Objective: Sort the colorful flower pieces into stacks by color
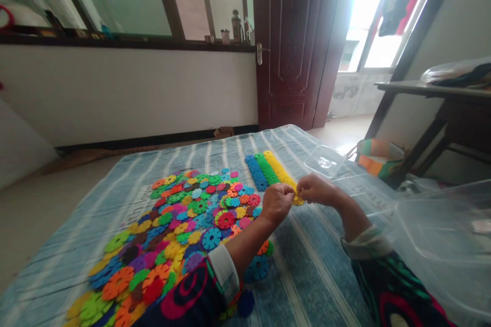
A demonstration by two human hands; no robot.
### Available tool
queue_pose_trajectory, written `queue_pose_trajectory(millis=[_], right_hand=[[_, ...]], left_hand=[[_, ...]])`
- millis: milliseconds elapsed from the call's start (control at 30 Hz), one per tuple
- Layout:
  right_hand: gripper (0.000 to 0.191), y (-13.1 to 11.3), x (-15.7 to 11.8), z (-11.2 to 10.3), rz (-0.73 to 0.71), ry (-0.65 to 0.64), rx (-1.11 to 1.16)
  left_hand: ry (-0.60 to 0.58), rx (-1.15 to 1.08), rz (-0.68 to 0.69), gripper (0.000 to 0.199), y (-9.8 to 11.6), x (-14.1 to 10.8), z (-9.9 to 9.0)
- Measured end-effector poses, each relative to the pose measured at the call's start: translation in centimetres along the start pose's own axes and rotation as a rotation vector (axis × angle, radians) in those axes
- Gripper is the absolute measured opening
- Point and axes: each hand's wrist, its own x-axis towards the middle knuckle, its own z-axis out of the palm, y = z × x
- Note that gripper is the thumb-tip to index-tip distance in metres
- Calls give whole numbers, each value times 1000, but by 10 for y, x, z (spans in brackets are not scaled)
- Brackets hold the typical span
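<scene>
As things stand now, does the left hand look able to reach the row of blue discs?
Probably yes. The left hand is close to the near end of the blue row, and nothing seems to lie over it. The hand would first need to leave the yellow row.

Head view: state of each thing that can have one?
Yellow row: laid out lengthwise
Green row: laid between yellow and blue
Blue row: laid out lengthwise
Left hand: fingers pinched at yellow row's near end
Right hand: same
Disc pile: loose, mixed colours
Thermos: upright
</scene>
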Motion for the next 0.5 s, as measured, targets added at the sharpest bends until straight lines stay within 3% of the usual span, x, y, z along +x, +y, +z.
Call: queue_pose_trajectory(millis=[267,500], right_hand=[[20,7,1,-1,31,51,-211],[20,11,5,2,40,77,-308]], left_hand=[[-62,347,11,25,5,0,15],[-66,402,-25,18,4,-1,18]])
